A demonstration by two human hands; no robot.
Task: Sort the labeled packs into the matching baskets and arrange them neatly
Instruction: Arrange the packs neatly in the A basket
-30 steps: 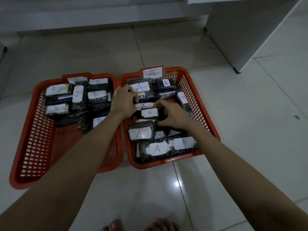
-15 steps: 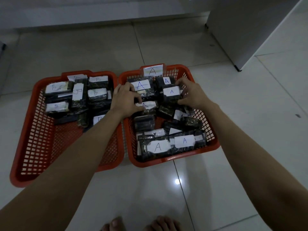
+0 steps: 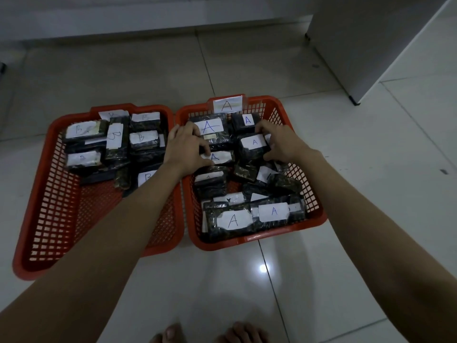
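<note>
Currently both hands work inside the right orange basket (image 3: 314, 194), tagged A. Right hand (image 3: 279, 142) grasps a dark pack labelled A (image 3: 253, 146) near the far end. Left hand (image 3: 188, 147) rests, fingers curled, on another A pack (image 3: 218, 157). B packs (image 3: 142, 138) lie in the left orange basket (image 3: 49, 206) on the tiled floor (image 3: 346, 243).

Both bare forearms reach forward and converge slightly. The left hand (image 3: 185, 147) lies palm-down, fingers spread and curled at the tips. The right hand (image 3: 282, 142) is cupped, fingers bent inward, thumb tucked low, wrist angled left.
</note>
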